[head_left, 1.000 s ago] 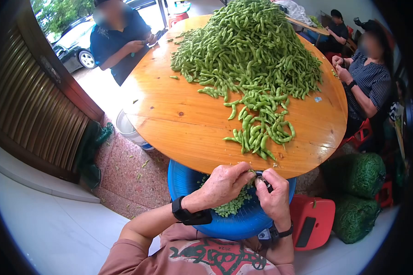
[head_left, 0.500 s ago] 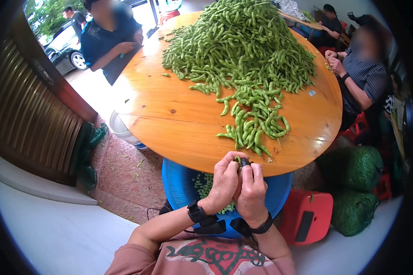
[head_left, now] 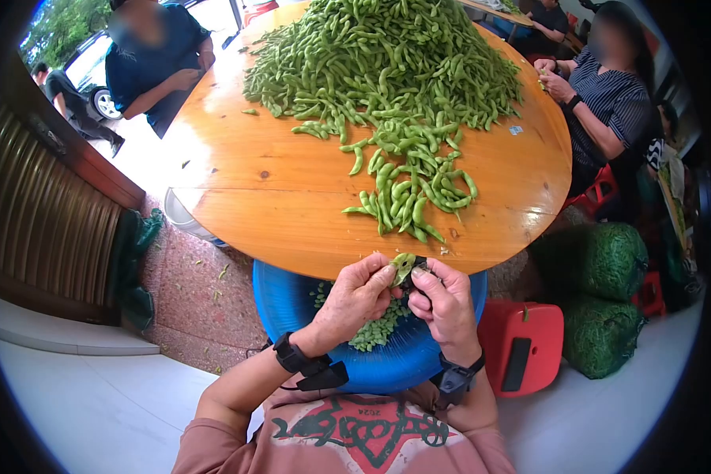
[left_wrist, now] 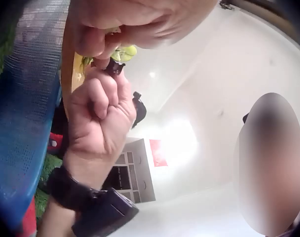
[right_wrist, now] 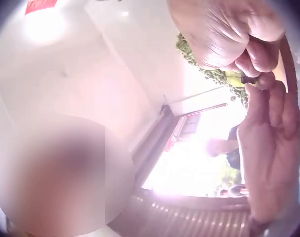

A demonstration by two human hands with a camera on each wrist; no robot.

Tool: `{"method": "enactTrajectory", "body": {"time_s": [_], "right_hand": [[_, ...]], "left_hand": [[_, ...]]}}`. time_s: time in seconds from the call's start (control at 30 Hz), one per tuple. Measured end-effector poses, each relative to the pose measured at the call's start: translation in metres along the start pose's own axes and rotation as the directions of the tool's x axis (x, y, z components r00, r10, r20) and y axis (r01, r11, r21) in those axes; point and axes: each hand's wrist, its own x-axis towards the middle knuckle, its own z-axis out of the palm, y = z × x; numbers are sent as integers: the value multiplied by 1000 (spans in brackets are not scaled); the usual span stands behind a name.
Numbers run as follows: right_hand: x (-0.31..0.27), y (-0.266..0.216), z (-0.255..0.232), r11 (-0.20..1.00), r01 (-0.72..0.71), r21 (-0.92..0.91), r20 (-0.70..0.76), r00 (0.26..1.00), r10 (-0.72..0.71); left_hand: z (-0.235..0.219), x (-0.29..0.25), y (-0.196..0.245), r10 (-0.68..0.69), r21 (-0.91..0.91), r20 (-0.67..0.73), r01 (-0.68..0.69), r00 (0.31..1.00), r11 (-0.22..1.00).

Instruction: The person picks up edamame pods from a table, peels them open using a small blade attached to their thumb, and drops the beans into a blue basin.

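A green pod [head_left: 403,267] is held just off the near edge of the round wooden table [head_left: 292,209], above a blue basin [head_left: 288,304] of shelled beans [head_left: 375,332]. My left hand [head_left: 383,276] pinches the pod from the left. My right hand [head_left: 420,278] meets it from the right, fingers curled round a small dark tool [head_left: 419,261] that touches the pod. The left wrist view shows the pod [left_wrist: 124,52] under my left fingers, with the dark tool [left_wrist: 114,67] on my right hand [left_wrist: 98,118]. The right wrist view shows the pod [right_wrist: 234,78] between both hands.
A big heap of pods [head_left: 379,55] covers the table's far half, and a smaller bunch [head_left: 407,193] lies near me. Two people [head_left: 608,95] [head_left: 150,55] are at the far sides. A red stool [head_left: 521,355] and green mesh sacks [head_left: 600,261] stand at my right, a white bucket [head_left: 183,221] at my left.
My hands came together and rose from over the basin to the table's edge. A pod now shows between the fingertips. The head view has tilted downward.
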Motion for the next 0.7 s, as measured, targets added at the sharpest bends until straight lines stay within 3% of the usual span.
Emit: {"method": "enactTrajectory", "body": {"time_s": [0.03,0.1,0.13,0.17,0.2,0.23,0.27,0.3,0.33,0.37,0.4,0.43,0.5,0.53,0.6,0.63,0.7], "right_hand": [[1,0,-3,995,-55,86,29,998,52],[-2,2,3,999,-20,40,-17,1000,20],[-6,5,5,975,93,-202,-80,991,-111],[-8,6,6,882,182,-435,-110,961,-253],[-12,1,2,826,214,-521,-141,933,-330],[-19,-9,-4,762,232,-605,-165,899,-405],[-29,-25,-7,673,203,-711,-208,854,-477],[-37,-42,-17,417,212,-884,-107,776,-621],[-48,-58,-28,201,160,-966,-15,748,-664],[-58,-66,-45,67,79,-995,16,758,-651],[-69,-75,-60,-5,0,-1000,3,825,-565],[-75,-75,-75,-44,-72,-996,-37,840,-542],[-79,-76,-83,11,-164,-986,-145,834,-532],[-76,-76,-81,7,-158,-987,-138,835,-533],[-67,-69,-67,29,-39,-999,-48,813,-581],[-60,-64,-57,7,5,-1000,0,802,-598],[-47,-53,-36,86,138,-987,67,826,-560]], "left_hand": [[0,1,-2,-1,-1,1,1,1000,1000],[3,2,-8,-7,-107,-9,6,1000,994],[4,1,-7,-4,-107,-12,3,1000,994],[7,-1,-3,25,25,32,-26,999,999],[8,-3,-2,45,156,80,-57,996,986],[3,-4,-4,42,157,77,-54,996,986],[-5,-7,-5,143,487,252,-254,957,836],[-13,-9,-3,168,704,443,-458,880,543],[-7,-14,20,-17,762,418,-340,908,551],[-13,-11,30,-14,761,416,-340,909,552],[-19,-7,38,113,803,362,-372,925,467],[-23,-1,48,245,842,314,-388,917,375],[-35,26,65,552,939,247,-337,796,65],[-47,42,66,558,940,245,-335,793,64],[-71,65,64,605,908,416,-339,679,-245],[-71,64,63,603,909,416,-336,681,-247],[-69,66,66,589,918,397,-286,704,-276]]}}
